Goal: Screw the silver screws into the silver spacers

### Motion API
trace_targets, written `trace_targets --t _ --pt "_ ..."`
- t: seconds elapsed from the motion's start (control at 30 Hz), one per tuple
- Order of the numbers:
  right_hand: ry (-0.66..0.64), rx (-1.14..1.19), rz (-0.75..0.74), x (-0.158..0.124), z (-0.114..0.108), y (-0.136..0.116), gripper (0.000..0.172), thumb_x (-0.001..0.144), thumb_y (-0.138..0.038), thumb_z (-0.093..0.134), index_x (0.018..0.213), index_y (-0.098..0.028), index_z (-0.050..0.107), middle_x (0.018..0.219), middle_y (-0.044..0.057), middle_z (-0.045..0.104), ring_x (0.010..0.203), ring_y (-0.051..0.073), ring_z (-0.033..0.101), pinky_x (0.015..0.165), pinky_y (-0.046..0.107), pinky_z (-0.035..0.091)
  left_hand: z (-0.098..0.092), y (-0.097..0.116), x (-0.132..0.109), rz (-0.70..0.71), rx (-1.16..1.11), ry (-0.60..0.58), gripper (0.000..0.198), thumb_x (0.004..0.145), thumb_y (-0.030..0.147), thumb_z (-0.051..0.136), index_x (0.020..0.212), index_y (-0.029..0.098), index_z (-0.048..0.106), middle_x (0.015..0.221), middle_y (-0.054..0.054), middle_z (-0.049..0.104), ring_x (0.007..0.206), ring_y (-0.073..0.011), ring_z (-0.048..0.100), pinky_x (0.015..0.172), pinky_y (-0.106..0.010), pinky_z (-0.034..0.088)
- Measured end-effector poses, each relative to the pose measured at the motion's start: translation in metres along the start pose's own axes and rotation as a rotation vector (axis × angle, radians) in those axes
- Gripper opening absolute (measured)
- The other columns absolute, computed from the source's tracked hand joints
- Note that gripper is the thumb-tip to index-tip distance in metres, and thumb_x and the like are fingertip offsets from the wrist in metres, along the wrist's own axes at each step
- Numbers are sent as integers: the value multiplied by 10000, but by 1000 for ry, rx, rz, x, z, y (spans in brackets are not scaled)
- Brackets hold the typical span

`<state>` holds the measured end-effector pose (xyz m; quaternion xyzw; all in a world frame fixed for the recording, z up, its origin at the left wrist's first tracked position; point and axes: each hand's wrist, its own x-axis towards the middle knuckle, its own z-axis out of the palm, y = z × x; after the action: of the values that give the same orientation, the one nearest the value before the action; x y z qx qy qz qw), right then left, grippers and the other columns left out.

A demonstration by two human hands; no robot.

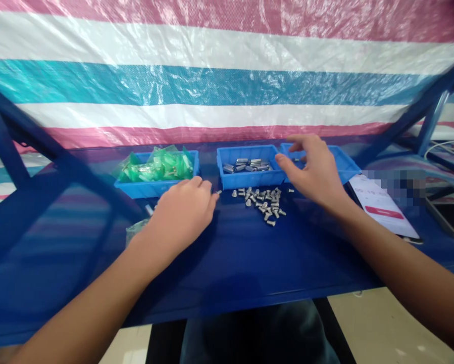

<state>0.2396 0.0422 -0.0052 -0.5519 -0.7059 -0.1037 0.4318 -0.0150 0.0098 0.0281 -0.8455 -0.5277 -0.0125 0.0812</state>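
Note:
My left hand (183,212) is closed, the fingertips pinching a small metal screw (218,192) just left of the loose pile. Most of its fingers face away from the camera. Above the right blue bin (342,164) hangs my right hand (315,167), thumb and fingers apart, with nothing visible between them. A pile of short silver screws (266,202) lies on the blue table between the hands. Behind the pile, the middle blue bin (245,179) holds several metal cylinders (251,164). A small clear bag (136,230) is partly hidden by my left wrist.
The left blue bin (151,189) is heaped with green-tinted plastic bags (158,164). A phone (386,207) with a lit screen lies right of my right hand. Blue metal frame bars (412,119) rise at both sides; a striped plastic sheet (227,81) hangs behind.

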Motion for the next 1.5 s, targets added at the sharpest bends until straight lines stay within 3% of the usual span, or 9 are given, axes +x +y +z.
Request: trace_targets --t 0.1,0.27,0.43,0.73,1.03,1.13,1.23,1.37,1.5 --pt "-71 13 -74 -11 2 -19 271 834 -335 584 1068 -200 595 869 74 609 854 246 556 769 426 465 8 5 -5 80 114 -2 295 903 231 419 1083 82 598 1023 -145 611 962 -287 605 698 -335 485" --pt "-87 72 -183 -19 -3 -45 154 845 -264 557 977 -213 618 799 50 622 793 215 547 759 383 434 10 9 -8 73 113 11 207 900 215 417 1007 125 570 936 -102 604 886 -273 623 592 -323 485" --pt "-55 95 -184 -22 -10 -49 106 849 -239 558 930 -219 623 765 36 631 774 201 555 750 363 431 10 10 -5 73 83 8 216 916 211 377 980 122 563 939 -103 611 898 -284 627 614 -350 504" --pt "-151 188 -242 -30 -3 -53 94 856 -249 561 905 -205 629 777 51 621 763 201 555 733 376 438 10 11 -5 244 19 -6 241 900 140 348 1016 131 559 1043 -114 542 856 -222 613 663 -325 504" --pt "-222 252 -292 -36 0 -58 88 864 -235 550 903 -202 622 776 47 616 766 191 554 729 357 453 17 10 -3 397 -68 65 217 880 102 367 927 108 579 914 -106 564 877 -230 560 834 -384 471" --pt "-262 276 -324 -39 0 -60 99 862 -225 557 919 -174 618 796 55 626 771 182 551 741 349 450 15 15 -1 350 -303 33 155 863 143 425 916 122 569 886 -83 589 856 -214 567 818 -368 462" --pt "-291 316 -321 -40 -1 -62 139 881 -262 544 966 -170 604 797 49 629 752 173 547 723 341 447 11 18 0 227 -715 -69 107 835 200 494 922 152 533 843 -35 603 790 -170 580 730 -313 463" --pt "-290 367 -300 -41 -2 -61 203 887 -297 539 1064 -203 572 798 32 626 752 174 561 705 341 457 10 15 2 41 -1268 -262 264 841 303 543 1060 173 476 834 0 605 744 -125 585 676 -270 458" --pt "-268 434 -363 -41 -3 -61 209 867 -246 561 1072 -205 567 812 40 634 750 176 572 683 337 469 11 9 4 -129 -1579 -339 400 805 331 624 1145 183 472 814 13 593 716 -99 578 700 -267 458"
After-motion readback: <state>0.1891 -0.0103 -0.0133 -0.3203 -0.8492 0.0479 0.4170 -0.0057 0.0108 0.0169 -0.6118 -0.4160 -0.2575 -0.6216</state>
